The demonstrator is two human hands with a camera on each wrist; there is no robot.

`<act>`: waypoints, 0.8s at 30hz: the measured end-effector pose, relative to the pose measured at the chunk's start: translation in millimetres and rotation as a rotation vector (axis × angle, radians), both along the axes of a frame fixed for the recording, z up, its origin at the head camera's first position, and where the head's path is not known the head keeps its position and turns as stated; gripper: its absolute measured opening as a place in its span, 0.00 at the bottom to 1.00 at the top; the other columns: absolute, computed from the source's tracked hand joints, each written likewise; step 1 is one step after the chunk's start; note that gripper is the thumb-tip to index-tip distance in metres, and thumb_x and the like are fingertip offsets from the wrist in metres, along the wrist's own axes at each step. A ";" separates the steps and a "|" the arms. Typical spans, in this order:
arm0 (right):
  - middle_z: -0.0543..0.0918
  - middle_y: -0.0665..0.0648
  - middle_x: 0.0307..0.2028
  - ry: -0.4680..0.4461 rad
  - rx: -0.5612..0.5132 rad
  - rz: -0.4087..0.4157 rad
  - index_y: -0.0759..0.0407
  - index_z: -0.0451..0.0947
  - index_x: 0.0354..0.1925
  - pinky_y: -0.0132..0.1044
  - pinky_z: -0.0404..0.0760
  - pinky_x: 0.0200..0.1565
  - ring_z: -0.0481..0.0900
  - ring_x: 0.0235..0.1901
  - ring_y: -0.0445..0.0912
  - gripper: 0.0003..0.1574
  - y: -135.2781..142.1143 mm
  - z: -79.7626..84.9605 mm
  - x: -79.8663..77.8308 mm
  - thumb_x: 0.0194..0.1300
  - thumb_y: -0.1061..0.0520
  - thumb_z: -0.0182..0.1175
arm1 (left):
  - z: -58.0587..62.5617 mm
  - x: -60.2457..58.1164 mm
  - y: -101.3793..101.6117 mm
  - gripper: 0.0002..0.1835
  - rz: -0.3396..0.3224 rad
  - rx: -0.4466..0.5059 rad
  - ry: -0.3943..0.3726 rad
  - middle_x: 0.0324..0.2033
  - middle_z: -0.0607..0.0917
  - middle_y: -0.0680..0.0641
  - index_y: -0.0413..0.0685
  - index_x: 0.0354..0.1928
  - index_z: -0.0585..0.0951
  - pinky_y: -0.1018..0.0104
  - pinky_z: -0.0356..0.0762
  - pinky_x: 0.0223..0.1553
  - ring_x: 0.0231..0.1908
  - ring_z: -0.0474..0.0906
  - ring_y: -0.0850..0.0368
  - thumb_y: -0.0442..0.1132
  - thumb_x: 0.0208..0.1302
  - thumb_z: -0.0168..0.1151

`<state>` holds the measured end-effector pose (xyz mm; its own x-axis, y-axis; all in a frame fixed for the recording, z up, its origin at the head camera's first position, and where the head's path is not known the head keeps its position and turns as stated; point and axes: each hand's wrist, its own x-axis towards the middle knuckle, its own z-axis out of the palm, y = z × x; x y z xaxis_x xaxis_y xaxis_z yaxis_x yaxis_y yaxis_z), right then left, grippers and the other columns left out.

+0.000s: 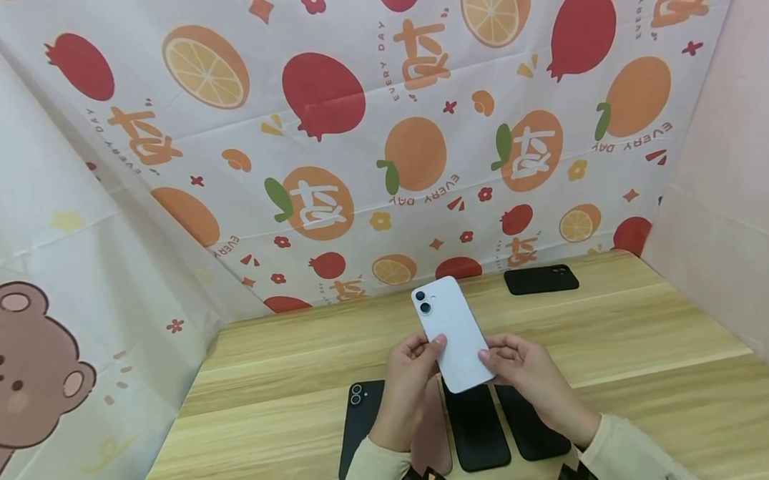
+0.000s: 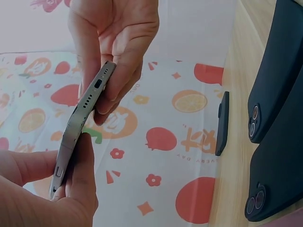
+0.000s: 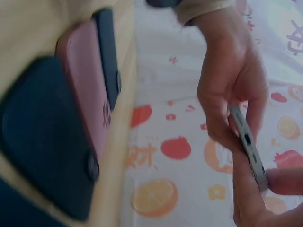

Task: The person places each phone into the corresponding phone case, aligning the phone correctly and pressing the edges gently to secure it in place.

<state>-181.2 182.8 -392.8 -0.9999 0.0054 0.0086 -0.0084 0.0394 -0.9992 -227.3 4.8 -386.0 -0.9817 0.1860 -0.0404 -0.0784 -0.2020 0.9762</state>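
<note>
A white smartphone (image 1: 456, 330) with two stacked rear lenses is held up over the table, its back toward the head camera. My left hand (image 1: 405, 389) pinches its left long edge, thumb on the back. At the lower right corner, my right hand (image 1: 537, 380) grips it with thumb on the back and fingers behind. Both wrist views show the phone (image 2: 87, 101) nearly edge-on, with the charging port in its bottom edge. Below the hands lie a dark phone (image 1: 360, 416), a pink phone (image 1: 438, 438) and two black ones (image 1: 478, 429) in a row, partly covered by hands and sleeves.
Another black phone (image 1: 541, 280) lies at the back right of the wooden table (image 1: 263, 410). A fruit-print cloth (image 1: 381, 154) hangs along the table's back edge. Pale cloths stand at both sides, the left one (image 1: 123, 294) with a bear print.
</note>
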 end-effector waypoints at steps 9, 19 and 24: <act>0.81 0.70 0.47 0.120 0.217 0.041 0.76 0.68 0.58 0.39 0.83 0.42 0.83 0.43 0.54 0.27 25.7 -0.6 -27.0 0.74 0.54 0.51 | 1.1 -6.3 -6.1 0.16 0.044 0.008 -0.017 0.36 0.85 0.45 0.29 0.50 0.78 0.64 0.80 0.42 0.38 0.82 0.59 0.35 0.66 0.61; 0.80 0.74 0.43 0.076 0.600 -0.095 0.79 0.71 0.52 0.48 0.82 0.40 0.82 0.39 0.60 0.24 100.1 -11.0 -89.1 0.73 0.57 0.50 | 2.7 -4.3 -7.4 0.16 0.060 0.008 -0.017 0.36 0.84 0.45 0.29 0.49 0.78 0.64 0.80 0.42 0.37 0.82 0.59 0.36 0.65 0.62; 0.76 0.64 0.24 -0.071 0.829 -0.153 0.77 0.74 0.30 0.44 0.75 0.30 0.73 0.24 0.50 0.27 136.7 -19.2 -120.0 0.71 0.51 0.50 | 1.8 -3.0 -6.5 0.15 0.063 0.008 -0.020 0.34 0.85 0.45 0.29 0.47 0.78 0.64 0.80 0.41 0.36 0.82 0.59 0.35 0.65 0.62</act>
<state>-301.2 319.5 -411.9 -0.9871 0.1601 0.0066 0.1183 0.7557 -0.6442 -230.3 -1.7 -384.2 -0.9905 0.1241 -0.0585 -0.0844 -0.2146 0.9730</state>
